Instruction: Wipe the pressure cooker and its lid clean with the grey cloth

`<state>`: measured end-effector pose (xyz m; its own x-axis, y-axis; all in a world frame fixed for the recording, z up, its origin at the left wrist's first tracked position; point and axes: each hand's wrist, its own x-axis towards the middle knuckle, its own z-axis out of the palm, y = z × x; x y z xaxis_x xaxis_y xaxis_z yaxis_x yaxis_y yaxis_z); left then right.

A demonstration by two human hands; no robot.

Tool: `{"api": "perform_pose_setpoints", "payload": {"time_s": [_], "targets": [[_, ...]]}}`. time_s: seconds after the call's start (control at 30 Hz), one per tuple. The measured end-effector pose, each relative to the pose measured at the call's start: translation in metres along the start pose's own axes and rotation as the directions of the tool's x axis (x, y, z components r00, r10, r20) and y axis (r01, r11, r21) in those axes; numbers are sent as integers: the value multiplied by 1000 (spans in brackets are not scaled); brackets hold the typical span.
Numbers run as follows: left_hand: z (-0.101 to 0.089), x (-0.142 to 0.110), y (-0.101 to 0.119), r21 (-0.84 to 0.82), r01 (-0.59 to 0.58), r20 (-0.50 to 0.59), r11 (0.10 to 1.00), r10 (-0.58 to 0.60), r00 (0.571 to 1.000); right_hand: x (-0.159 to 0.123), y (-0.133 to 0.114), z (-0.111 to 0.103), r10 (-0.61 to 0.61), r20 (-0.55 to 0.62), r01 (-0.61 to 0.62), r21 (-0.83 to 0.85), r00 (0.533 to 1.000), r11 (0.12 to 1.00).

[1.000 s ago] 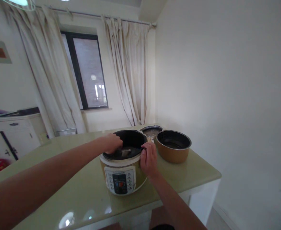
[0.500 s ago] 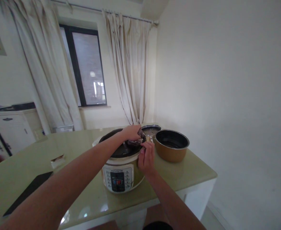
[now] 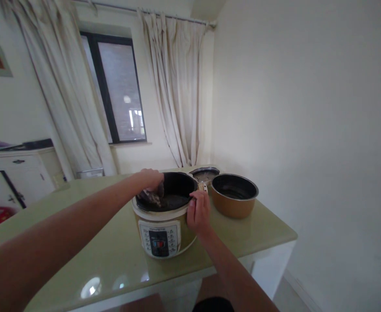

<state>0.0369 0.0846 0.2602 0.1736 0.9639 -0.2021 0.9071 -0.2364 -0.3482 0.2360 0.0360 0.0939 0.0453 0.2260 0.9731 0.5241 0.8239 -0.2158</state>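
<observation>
Left fingers (image 3: 156, 177) clutching crumpled cloth (image 3: 151, 198); right fingers (image 3: 201, 203) gripping cooker (image 3: 188, 232) at rim; cooker upright, axis vertical, panel (image 3: 159, 239) facing nearward.

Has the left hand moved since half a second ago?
Yes. Judged against the fixed window, the left hand has shifted left, from the right side of the cooker to its left side.

the left hand (image 3: 153, 178) holds a crumpled grey cloth (image 3: 151, 198) inside a round white-and-gold cooker (image 3: 188, 236); the right hand (image 3: 199, 212) grips its rim, left of a round golden-brown pot (image 3: 234, 208).
</observation>
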Motion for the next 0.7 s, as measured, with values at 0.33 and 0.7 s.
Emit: {"api": "perform_pose_setpoints", "payload": {"time_s": [0.33,0.7], "targets": [[-16,5,58,-286,-518,-170,806,490,855,2,-4,1,-8,6,8,-19,1000,1000],[7,25,33,13,-34,-373,999,37,927,2,-3,-1,-5,17,5,-8,1000,1000]]}}
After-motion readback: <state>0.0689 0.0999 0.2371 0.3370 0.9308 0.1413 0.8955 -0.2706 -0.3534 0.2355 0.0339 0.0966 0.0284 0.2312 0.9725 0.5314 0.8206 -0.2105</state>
